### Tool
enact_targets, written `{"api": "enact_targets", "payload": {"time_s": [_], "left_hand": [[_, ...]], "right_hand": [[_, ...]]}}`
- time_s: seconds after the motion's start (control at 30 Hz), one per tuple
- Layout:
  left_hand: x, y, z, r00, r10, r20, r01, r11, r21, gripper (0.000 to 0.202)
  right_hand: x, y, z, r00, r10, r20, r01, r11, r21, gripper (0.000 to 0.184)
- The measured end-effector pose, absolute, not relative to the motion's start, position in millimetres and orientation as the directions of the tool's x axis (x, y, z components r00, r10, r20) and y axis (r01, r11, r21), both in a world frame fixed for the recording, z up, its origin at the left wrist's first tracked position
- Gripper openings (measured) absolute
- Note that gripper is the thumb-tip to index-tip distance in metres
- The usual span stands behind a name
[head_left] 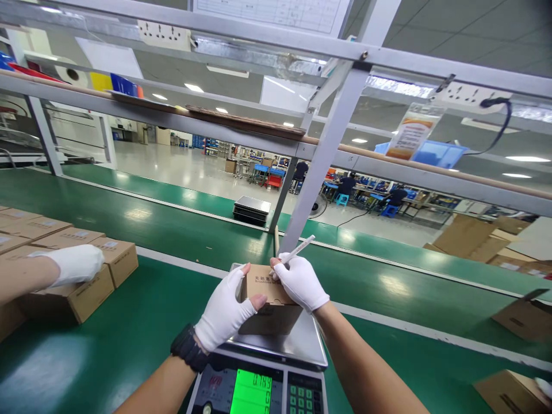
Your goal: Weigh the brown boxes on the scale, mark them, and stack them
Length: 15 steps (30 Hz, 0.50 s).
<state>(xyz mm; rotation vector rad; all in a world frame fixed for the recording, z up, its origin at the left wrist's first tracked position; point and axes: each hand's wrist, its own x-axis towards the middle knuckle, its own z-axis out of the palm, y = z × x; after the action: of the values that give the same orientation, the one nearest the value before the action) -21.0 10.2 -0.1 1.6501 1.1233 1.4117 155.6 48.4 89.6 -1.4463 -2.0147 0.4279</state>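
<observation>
The right hand (304,282) covers part of its pen (302,247) and some words on the box (271,316). The left hand (226,310) hides some of the box's side. Below the grip, the scale (282,348) is cut off at the bottom. Far left of the grip, another person's arm (26,277) is cut off and the print on the boxes (71,237) is blurry. High above the grip, the paper (271,12) is cut off.

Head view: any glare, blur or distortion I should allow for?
In the head view, bright patches glare on the green tabletop; the scale display glows green, cut off by the bottom edge; lettering on the box looks slightly soft; far workers are indistinct; the metal upright appears slanted.
</observation>
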Motion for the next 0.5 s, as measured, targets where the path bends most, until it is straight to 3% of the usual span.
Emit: {"api": "enact_targets", "payload": {"time_s": [0.5], "left_hand": [[-20.1,11.0,-3.3,0.031,0.919,0.394,0.166,-0.393,0.904,0.074]], "right_hand": [[158.7,50.2,84.4,-0.138,0.928,0.347,0.760,0.324,-0.563,0.030]]}}
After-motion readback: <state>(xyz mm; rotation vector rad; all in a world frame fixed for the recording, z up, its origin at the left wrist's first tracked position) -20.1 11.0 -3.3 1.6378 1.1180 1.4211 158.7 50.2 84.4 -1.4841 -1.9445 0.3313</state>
